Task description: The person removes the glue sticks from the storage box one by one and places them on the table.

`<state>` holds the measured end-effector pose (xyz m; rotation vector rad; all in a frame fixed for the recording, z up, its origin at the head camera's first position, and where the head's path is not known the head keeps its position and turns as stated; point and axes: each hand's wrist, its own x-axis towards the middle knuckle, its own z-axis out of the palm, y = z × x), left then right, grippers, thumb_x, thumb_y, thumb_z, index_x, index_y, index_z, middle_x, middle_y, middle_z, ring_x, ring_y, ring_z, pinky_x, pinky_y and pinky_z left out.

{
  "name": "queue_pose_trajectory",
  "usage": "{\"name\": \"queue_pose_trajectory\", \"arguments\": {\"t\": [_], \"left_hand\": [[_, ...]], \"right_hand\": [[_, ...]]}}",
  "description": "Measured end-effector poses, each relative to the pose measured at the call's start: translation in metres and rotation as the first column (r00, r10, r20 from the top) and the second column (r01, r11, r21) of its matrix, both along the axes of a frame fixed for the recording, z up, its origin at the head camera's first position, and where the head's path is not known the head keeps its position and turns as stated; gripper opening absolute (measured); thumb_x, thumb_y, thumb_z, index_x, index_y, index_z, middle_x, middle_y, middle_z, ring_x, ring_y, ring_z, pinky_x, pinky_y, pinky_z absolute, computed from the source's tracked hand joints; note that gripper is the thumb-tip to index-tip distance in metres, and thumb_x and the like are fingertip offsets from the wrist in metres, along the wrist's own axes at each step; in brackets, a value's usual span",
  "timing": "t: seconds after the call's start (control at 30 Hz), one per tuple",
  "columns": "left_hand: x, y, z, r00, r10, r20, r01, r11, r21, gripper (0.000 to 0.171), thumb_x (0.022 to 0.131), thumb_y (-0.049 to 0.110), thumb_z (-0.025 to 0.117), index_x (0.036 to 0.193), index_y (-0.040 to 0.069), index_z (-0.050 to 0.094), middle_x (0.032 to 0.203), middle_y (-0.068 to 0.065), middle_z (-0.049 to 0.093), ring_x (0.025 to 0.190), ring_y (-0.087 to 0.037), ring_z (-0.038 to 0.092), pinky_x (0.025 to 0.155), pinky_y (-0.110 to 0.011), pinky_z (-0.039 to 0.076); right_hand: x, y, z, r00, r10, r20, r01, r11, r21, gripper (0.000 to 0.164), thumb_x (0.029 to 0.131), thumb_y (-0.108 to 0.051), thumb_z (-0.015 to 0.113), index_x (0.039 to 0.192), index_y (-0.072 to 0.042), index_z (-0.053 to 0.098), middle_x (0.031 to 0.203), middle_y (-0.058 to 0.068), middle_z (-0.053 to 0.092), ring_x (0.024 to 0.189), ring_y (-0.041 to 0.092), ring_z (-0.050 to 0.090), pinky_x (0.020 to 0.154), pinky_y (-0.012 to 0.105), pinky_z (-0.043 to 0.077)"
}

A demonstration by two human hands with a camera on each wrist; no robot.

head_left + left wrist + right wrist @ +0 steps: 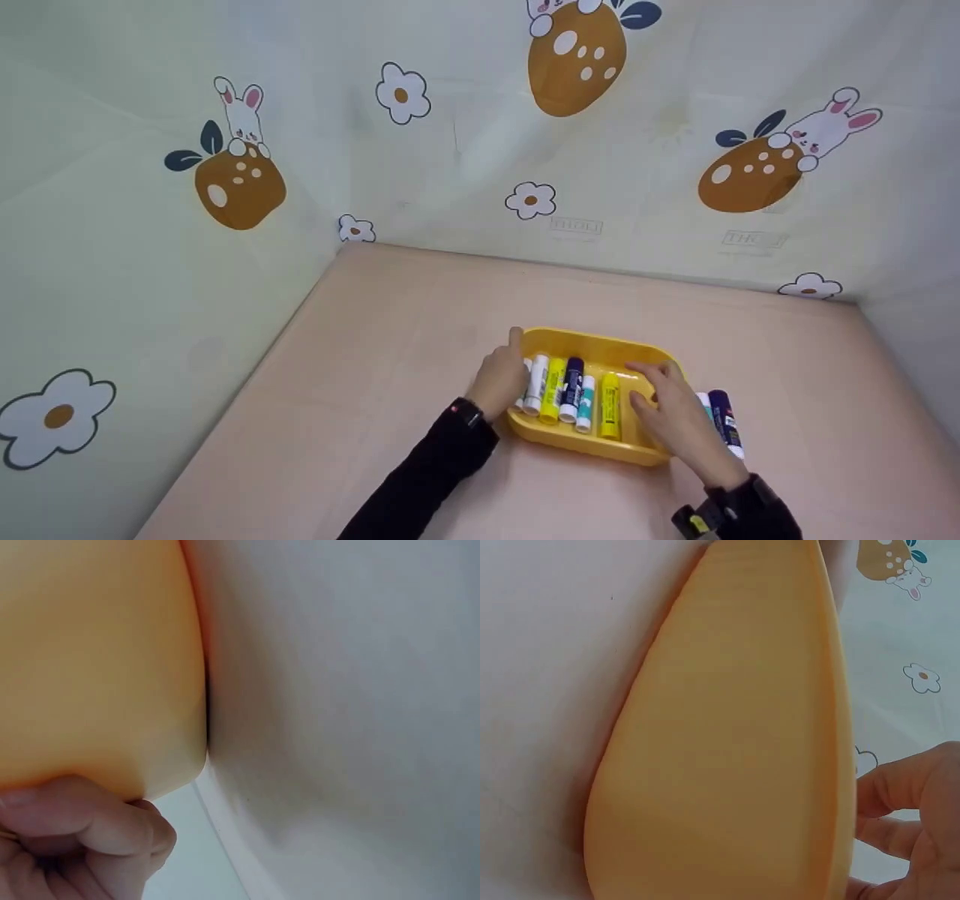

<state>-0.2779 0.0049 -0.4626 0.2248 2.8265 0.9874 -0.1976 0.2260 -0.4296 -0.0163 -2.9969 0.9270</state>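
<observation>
Rightmost yellow glue stick [610, 406], just left of the loose-fingered, empty right hand [670, 407].
It lies in the tray [600, 447], long axis from near edge to far; the left hand [499, 379] is farther, at the left edge, whether gripping I cannot tell.

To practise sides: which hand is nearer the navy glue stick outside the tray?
Right hand, just left of the glue stick; left hand farther, at the left end of the tray.
</observation>
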Motion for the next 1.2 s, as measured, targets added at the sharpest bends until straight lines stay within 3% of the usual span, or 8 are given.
{"name": "queue_pose_trajectory", "arguments": {"t": [0.2,0.6,0.87,1.0,1.2], "left_hand": [[-0.001,0.001,-0.001,0.998,0.026,0.050,-0.027,0.999,0.017,0.051,0.094,0.009,0.045,0.141,0.011,0.024,0.110,-0.016,0.062,0.074,-0.016,0.060,0.073,-0.032,0.053],[-0.001,0.001,0.000,0.998,0.032,0.059,-0.033,0.999,0.032,0.050,0.094,0.010,0.046,0.140,0.013,0.026,0.111,-0.016,0.061,0.077,-0.018,0.060,0.076,-0.035,0.053],[-0.001,0.000,0.000,0.999,0.023,0.035,-0.023,0.999,0.022,0.050,0.094,0.010,0.046,0.140,0.012,0.025,0.108,-0.016,0.062,0.074,-0.017,0.060,0.073,-0.033,0.053],[0.000,0.000,0.000,0.999,0.024,0.029,-0.025,0.999,0.024,0.051,0.094,0.009,0.046,0.141,0.011,0.025,0.104,-0.015,0.062,0.067,-0.016,0.058,0.065,-0.030,0.051],[0.000,0.001,0.000,0.998,0.041,0.051,-0.042,0.999,0.013,0.052,0.095,0.010,0.046,0.142,0.012,0.024,0.108,-0.015,0.062,0.069,-0.016,0.058,0.066,-0.030,0.051]], "right_hand": [[-0.008,-0.013,-0.012,0.996,0.019,0.085,-0.018,1.000,-0.015,0.047,0.091,-0.019,0.055,0.137,-0.014,0.044,0.125,0.016,0.042,0.100,0.025,0.049,0.090,0.046,0.046],[-0.019,-0.020,-0.025,0.980,0.016,0.198,-0.013,1.000,-0.018,0.058,0.088,-0.022,0.061,0.141,-0.014,0.039,0.126,0.021,0.039,0.084,0.022,0.051,0.066,0.027,0.044],[-0.022,-0.021,-0.029,0.981,0.034,0.191,-0.029,0.999,-0.027,0.054,0.085,-0.020,0.064,0.135,-0.012,0.047,0.120,0.020,0.043,0.080,0.021,0.051,0.066,0.030,0.045],[-0.024,-0.022,-0.031,0.982,0.039,0.183,-0.035,0.999,-0.027,0.050,0.084,-0.020,0.065,0.131,-0.011,0.050,0.118,0.020,0.046,0.085,0.022,0.051,0.074,0.034,0.047],[-0.027,-0.024,-0.034,0.976,0.029,0.214,-0.017,0.998,-0.060,0.048,0.085,-0.020,0.065,0.130,-0.012,0.051,0.115,0.017,0.046,0.086,0.022,0.050,0.070,0.030,0.043]]}}
